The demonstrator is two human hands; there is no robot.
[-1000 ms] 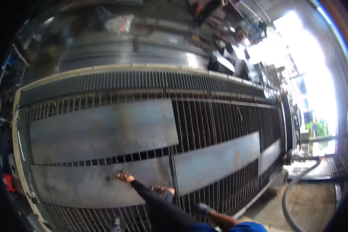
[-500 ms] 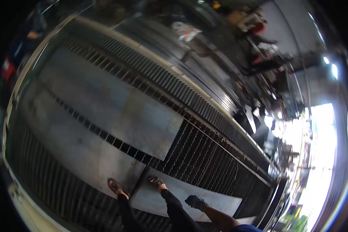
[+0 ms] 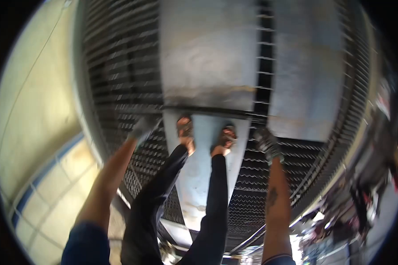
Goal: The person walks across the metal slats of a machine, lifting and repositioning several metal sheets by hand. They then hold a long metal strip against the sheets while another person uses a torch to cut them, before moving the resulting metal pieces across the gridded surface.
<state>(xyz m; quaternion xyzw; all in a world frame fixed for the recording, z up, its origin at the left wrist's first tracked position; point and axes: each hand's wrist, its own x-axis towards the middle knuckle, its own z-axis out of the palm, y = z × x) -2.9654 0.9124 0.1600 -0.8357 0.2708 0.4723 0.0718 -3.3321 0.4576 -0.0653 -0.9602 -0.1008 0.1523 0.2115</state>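
Note:
Both arms reach down over a slatted metal bed. My left hand [image 3: 144, 128], in a grey glove, is blurred by motion above the dark slats, left of the feet; its fingers cannot be made out. On the right, my right hand [image 3: 266, 143], in a dark striped glove, is over the slats beside the right foot, near the lower end of a grey metal sheet [image 3: 307, 75]. Its finger posture is smeared. The feet, in brown sandals [image 3: 228, 136], stand on a narrower pale sheet [image 3: 199, 176]. Another large sheet [image 3: 208, 48] lies just beyond them.
A pale wall [image 3: 35, 75] and a tiled floor [image 3: 62, 181] run along the left. The bed's raised metal edge [image 3: 347, 152] curves down the right side. Beyond it lie cluttered, blurred items [image 3: 336, 221].
The view has swung round, so the sheets now run up and down the picture. My left hand has come into view, and the sandalled feet and my right hand appear nearer the middle.

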